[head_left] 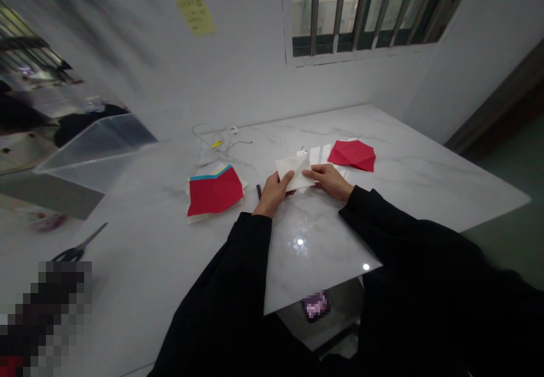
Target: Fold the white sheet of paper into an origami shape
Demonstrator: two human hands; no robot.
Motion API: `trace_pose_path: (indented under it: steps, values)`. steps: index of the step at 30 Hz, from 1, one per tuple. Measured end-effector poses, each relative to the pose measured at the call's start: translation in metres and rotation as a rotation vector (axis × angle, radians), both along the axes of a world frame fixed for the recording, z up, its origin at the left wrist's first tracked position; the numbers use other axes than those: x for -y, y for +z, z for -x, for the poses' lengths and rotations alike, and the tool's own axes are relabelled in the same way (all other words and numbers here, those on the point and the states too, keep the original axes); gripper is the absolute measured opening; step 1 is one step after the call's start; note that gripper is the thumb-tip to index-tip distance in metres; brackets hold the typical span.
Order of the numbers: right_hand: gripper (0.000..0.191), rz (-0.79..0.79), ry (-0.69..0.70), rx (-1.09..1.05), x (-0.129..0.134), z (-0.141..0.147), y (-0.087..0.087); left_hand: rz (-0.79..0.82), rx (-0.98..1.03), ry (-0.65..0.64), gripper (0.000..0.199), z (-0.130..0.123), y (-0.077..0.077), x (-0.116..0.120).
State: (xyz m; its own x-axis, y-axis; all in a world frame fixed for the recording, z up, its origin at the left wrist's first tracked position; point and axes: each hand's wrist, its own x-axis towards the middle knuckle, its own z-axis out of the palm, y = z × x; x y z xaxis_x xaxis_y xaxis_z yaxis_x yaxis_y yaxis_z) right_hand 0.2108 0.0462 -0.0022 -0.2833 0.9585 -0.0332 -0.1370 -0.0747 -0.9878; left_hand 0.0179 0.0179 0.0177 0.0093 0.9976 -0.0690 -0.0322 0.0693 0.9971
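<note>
Between my hands, just above the marble-patterned table, is a folded piece of white paper (291, 167). My left hand (274, 191) grips its lower left part, thumb on top and fingers hidden beneath. At its right side my right hand (329, 179) pinches the paper with thumb and fingers. To the left lies a stack of coloured paper (216, 193), red on top with blue and white edges showing. Red folded paper (353, 155) rests to the right, beyond my right hand. A dark, thin stick-like object (259, 191) lies beside my left hand, partly hidden.
White strips (319, 153) lie behind my right hand. A white cable (232, 139) with a yellow tag runs along the wall. Scissors (80, 246) lie at the left, near a clear plastic bin (102, 144). The table's front edge (314, 296) is close to me.
</note>
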Motion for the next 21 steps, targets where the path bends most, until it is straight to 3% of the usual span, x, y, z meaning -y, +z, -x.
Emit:
trace_pose_path:
  steps: [10,21]
  values:
    - [0.043,-0.011,-0.008,0.041,0.001,-0.0007,0.002,-0.135,-0.062,0.016,0.051,0.0094,-0.0086,-0.0064]
    - [0.048,-0.095,-0.006,0.094,0.0022,0.0001,0.0038,-0.15,-0.132,0.028,0.048,0.0088,-0.007,-0.006]
